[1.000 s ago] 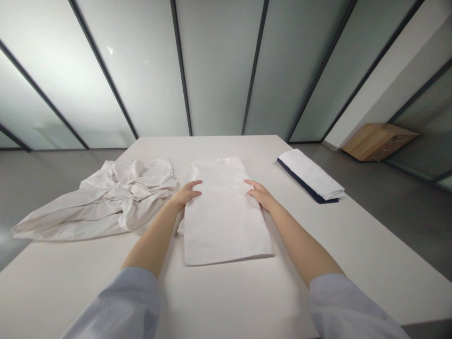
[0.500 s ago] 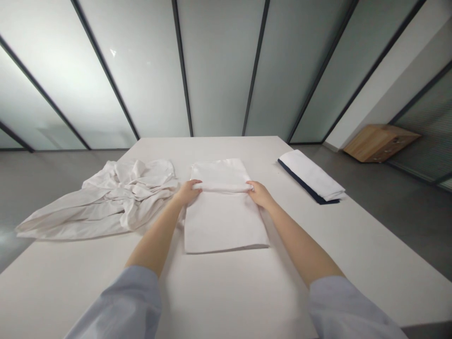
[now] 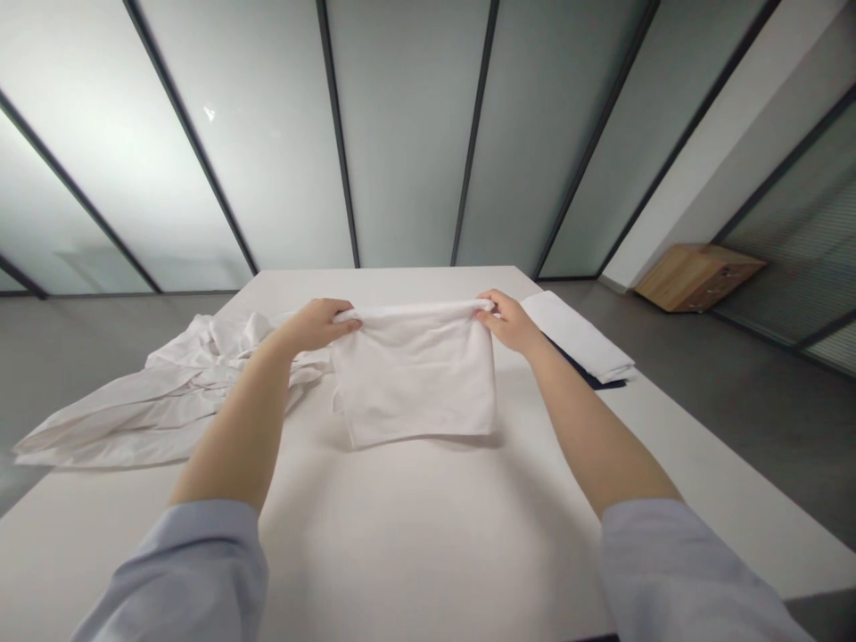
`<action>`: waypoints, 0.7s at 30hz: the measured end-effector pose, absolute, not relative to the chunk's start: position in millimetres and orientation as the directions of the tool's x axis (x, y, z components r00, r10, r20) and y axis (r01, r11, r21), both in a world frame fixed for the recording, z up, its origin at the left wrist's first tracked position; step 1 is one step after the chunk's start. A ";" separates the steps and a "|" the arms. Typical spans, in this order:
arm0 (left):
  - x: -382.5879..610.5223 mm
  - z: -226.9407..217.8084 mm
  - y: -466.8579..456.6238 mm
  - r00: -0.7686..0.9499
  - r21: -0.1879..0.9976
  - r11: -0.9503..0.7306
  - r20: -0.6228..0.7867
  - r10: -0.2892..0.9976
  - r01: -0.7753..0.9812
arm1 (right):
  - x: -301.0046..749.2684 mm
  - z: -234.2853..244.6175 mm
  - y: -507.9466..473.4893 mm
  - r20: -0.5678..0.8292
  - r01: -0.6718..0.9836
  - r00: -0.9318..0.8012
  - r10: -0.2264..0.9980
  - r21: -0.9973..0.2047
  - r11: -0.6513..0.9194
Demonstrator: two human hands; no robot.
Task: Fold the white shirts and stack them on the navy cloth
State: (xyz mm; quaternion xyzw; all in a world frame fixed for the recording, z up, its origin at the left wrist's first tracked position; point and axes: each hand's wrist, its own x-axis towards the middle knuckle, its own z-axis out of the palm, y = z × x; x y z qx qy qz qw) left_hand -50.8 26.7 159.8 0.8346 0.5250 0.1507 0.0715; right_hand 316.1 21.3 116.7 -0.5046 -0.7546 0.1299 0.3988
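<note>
A folded white cloth (image 3: 415, 379) hangs above the white table (image 3: 428, 526), held up by its top fold. My left hand (image 3: 317, 323) is closed on the cloth's upper left corner. My right hand (image 3: 508, 319) is closed on its upper right corner. The cloth's lower edge sits just over the table surface, doubled over along the line between my hands.
A crumpled white garment (image 3: 174, 392) lies spread on the table's left side. A folded white and dark blue stack (image 3: 581, 343) rests at the right edge. A wooden cabinet (image 3: 695, 276) stands on the floor at far right. Frosted glass panels line the back.
Both hands gripped the flat cloth at its middle sides and lifted it off the table, so it now hangs folded in half between them.
</note>
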 end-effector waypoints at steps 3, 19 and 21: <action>-50.6 191.9 46.9 0.423 0.188 -0.438 0.117 0.899 0.879 | 313.9 148.0 46.1 0.436 0.661 -0.202 0.877 -0.600 0.450; -14.3 39.5 19.4 0.294 0.117 -0.323 0.213 0.932 0.939 | 295.3 23.0 11.9 0.339 0.886 -0.297 0.893 -0.252 0.390; -15.0 15.2 11.5 0.237 0.172 -0.267 0.180 0.955 0.948 | 297.6 3.1 5.0 0.239 0.892 -0.269 0.933 -0.304 0.335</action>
